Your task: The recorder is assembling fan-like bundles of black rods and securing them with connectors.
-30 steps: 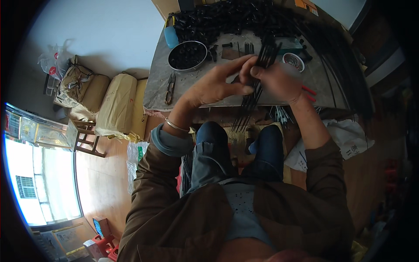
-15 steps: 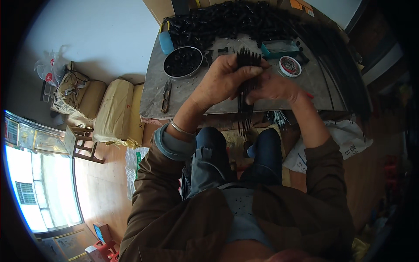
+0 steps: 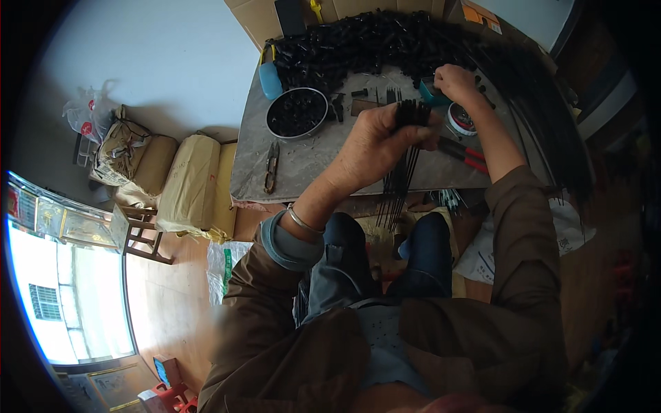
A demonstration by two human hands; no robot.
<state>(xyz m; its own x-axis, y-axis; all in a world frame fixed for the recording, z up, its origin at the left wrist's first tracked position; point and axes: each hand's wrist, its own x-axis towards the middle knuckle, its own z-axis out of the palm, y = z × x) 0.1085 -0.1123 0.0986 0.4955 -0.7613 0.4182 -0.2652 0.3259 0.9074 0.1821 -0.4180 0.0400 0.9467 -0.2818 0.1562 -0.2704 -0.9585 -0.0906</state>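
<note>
A bundle of thin black rods (image 3: 394, 193) is gripped in my left hand (image 3: 372, 148), thumb across it. The rods' thicker tops stick up above the fist, and their thin ends hang past the table's near edge. My right hand (image 3: 456, 84) is over the teal box (image 3: 432, 95) at the back right of the table, fingers curled together; what they hold, if anything, is hidden. Close by stands a round white tub (image 3: 454, 127). Red-handled pliers (image 3: 474, 160) lie just right of my left hand.
A heap of black parts (image 3: 372, 45) spans the table's back, and long black rods (image 3: 544, 117) lie along its right side. To the left are a round bowl (image 3: 296, 137) of black pieces, a blue bottle (image 3: 270, 81) and a cutting tool (image 3: 272, 168). Wrapped packages (image 3: 189, 179) stand on the floor.
My right hand has left the rods and reached forward and right to the teal box. My left hand keeps the bundle, now tilted and slightly further right. The red-handled pliers have come into view.
</note>
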